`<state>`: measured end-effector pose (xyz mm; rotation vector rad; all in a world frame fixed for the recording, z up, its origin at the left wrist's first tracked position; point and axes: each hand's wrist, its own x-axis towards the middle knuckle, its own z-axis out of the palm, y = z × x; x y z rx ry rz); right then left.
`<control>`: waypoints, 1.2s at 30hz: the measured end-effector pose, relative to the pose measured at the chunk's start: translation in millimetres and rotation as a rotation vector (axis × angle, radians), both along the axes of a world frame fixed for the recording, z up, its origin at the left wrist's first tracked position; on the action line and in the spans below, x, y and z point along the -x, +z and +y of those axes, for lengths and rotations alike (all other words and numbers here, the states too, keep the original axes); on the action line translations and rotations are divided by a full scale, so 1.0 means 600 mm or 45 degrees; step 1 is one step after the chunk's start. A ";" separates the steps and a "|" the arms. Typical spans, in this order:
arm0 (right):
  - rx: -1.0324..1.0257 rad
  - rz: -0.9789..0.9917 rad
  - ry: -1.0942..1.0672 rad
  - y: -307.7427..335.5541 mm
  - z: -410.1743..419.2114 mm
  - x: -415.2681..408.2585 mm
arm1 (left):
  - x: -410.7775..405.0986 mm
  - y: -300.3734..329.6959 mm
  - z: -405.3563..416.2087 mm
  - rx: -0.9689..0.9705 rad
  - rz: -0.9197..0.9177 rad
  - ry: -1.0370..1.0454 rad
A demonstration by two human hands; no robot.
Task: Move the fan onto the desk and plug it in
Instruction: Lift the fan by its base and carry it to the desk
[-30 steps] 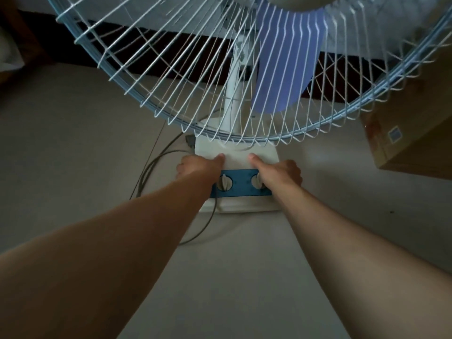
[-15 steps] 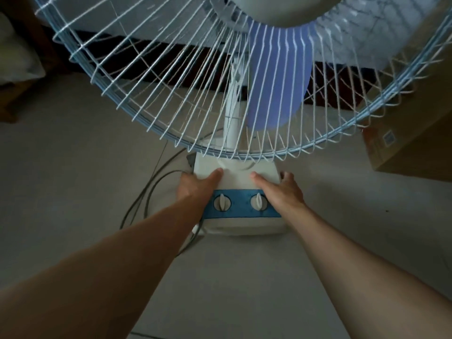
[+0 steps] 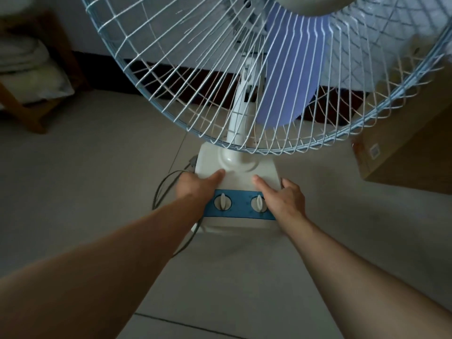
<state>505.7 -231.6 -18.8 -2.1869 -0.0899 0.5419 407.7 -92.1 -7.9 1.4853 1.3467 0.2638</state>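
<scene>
A white table fan (image 3: pixel 241 167) with a wire cage, purple blades and a blue control panel with two knobs is right in front of me above the pale tiled floor. My left hand (image 3: pixel 193 185) grips the left side of its base, thumb on top. My right hand (image 3: pixel 285 195) grips the right side, thumb on top, fingers wrapped round the edge. The fan's dark cord (image 3: pixel 166 187) loops down at the left of the base. No desk or socket is in view.
A cardboard box (image 3: pixel 406 155) stands at the right, close to the cage's rim. A wooden stool or shelf (image 3: pixel 31 77) with pale bundles stands at the far left. A dark skirting runs along the wall behind the fan.
The fan's base sits lower in the frame and the cage looms larger; more of the room at the left shows. Both hands keep their hold on the base.
</scene>
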 end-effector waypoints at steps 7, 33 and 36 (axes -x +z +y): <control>-0.071 -0.083 0.028 0.135 -0.003 0.013 | 0.012 0.134 -0.001 -0.029 -0.105 0.014; -0.198 -0.298 0.214 0.850 0.070 0.034 | 0.070 0.846 0.046 -0.124 -0.268 0.202; -0.200 -0.307 0.233 0.959 0.081 0.049 | 0.089 0.956 0.052 -0.142 -0.275 0.215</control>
